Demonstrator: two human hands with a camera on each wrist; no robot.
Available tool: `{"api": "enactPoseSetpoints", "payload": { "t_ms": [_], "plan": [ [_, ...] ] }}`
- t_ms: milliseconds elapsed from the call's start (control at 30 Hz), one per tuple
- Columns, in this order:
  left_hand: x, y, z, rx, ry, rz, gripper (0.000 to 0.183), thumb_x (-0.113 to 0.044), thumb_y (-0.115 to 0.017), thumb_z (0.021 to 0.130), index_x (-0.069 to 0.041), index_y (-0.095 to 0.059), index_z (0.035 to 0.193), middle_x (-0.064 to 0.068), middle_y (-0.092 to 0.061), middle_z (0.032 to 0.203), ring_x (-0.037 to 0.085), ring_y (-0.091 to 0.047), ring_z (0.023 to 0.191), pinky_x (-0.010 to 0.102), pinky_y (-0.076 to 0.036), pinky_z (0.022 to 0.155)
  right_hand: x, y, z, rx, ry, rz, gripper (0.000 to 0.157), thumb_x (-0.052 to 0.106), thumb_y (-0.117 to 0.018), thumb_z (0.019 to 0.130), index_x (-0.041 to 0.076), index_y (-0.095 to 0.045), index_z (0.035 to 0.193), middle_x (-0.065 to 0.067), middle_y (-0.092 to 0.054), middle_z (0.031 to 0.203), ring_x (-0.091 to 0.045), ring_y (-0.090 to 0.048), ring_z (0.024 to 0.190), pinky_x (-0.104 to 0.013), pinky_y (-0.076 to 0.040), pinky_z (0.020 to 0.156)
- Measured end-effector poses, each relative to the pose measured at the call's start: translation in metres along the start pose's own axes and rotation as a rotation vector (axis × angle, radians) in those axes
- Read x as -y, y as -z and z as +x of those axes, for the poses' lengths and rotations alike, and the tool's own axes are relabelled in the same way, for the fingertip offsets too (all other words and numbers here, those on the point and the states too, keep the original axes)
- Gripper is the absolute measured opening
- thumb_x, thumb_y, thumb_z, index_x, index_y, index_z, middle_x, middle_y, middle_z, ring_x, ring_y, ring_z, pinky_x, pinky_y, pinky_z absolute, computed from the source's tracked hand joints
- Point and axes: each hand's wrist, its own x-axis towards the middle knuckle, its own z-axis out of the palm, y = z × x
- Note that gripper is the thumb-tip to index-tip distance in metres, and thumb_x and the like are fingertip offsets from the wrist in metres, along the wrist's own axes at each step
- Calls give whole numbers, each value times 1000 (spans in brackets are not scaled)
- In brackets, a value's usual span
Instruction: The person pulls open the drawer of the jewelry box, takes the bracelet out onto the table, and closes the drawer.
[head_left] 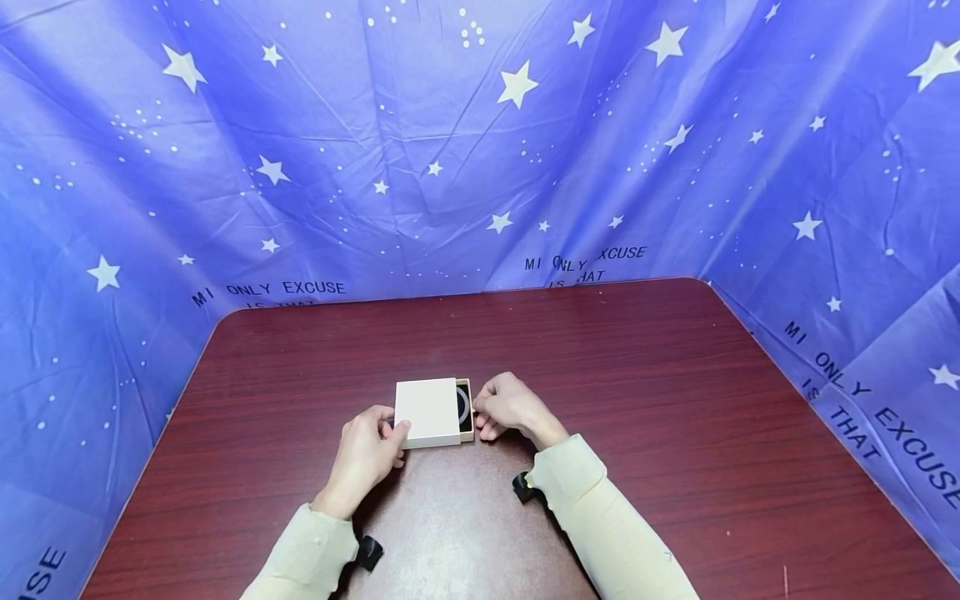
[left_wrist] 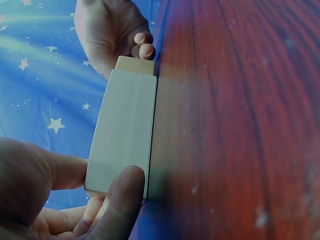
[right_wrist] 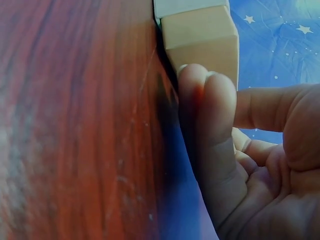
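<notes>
A flat white box sleeve (head_left: 426,412) lies on the table, with a tan inner tray (right_wrist: 200,37) sticking partway out of its right end. In the tray's opening a black lining and part of a pale grey ring-shaped item (head_left: 464,406) show; the sleeve hides the rest. My left hand (head_left: 367,450) grips the sleeve's left end, thumb on the near left corner and fingers at the side and beneath, as the left wrist view shows. At the tray's outer end, the bent fingers of my right hand (head_left: 512,406) pinch the tray's edge.
The dark red wood-grain table (head_left: 637,375) extends around the box on all sides. Blue cloth with white stars (head_left: 450,125) hangs behind the table and along its sides. A black strap device (head_left: 369,552) is worn at each wrist.
</notes>
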Motion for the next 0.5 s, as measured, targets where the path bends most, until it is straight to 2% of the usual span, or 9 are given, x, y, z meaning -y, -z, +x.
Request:
{"api": "enactPoseSetpoints", "payload": {
  "t_ms": [500],
  "plan": [
    [0,-1,0,-1,-11,4,29,-16,-66,89,3,-63,110,-3,-56,61,7,-61,45,25,-53,59,1,2,0,-4,-12,-2,13,-2,-53,90,-9,-62,85,-13,-59,61,-15,-60,45,-32,-57,51]
  ]
}}
